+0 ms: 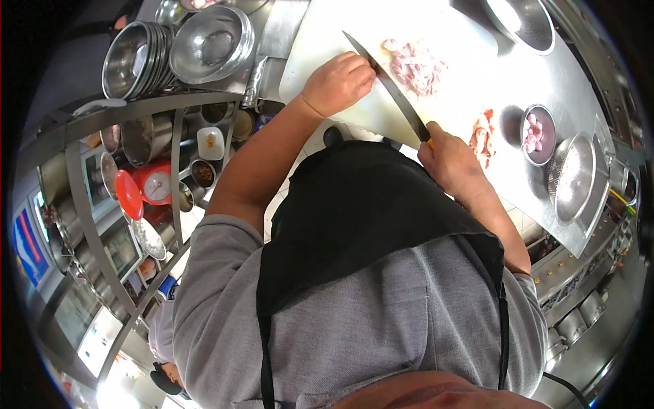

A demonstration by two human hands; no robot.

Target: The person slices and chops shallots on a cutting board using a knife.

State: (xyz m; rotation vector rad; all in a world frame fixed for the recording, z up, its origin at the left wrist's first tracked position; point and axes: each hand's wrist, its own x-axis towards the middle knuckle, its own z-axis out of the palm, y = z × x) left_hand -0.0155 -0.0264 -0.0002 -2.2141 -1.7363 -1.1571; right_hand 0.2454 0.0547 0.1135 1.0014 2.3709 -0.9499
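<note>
On a white cutting board, my left hand rests with its fingers curled in beside the blade of a long knife. What lies under those fingers is hidden. My right hand is wrapped round the knife's yellow handle, and the blade points up and to the left. A heap of pale pink chopped pieces lies just right of the blade. Further right on the board is a smaller pile of reddish scraps.
A metal bowl with pink pieces and a strainer stand at the right. Stacked metal bowls are at the upper left. A red scale sits on a lower shelf. Another person is at the lower left.
</note>
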